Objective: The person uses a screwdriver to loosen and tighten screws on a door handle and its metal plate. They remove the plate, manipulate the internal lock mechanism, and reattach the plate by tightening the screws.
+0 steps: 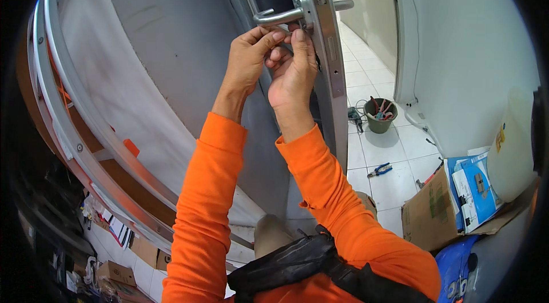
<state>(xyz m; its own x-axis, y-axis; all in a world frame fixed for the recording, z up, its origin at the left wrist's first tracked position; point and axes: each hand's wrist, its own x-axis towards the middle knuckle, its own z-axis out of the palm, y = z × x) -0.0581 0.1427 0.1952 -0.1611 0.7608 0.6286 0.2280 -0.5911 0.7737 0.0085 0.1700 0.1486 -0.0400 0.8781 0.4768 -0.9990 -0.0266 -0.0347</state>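
Observation:
A grey door stands ajar, with a silver lever handle (283,17) near its edge. The metal lock faceplate (331,48) runs down that edge. Just under the lever, both hands are raised with their fingertips close together. My left hand (243,62) has thumb and forefinger pinched, its fingertips right below the lever's free end. My right hand (293,71) is palm toward me, its fingers curled and its thumb pointing up beside the handle's base. Whatever lies between the fingertips is too small or hidden to make out.
Through the doorway, a dark bucket of tools (380,115) stands on white tiles beside a power drill (355,119). Blue-handled pliers (380,169) lie nearer. A cardboard box (430,211) with blue folders is at right; a curved-looking metal-framed rack (86,108) rises at left.

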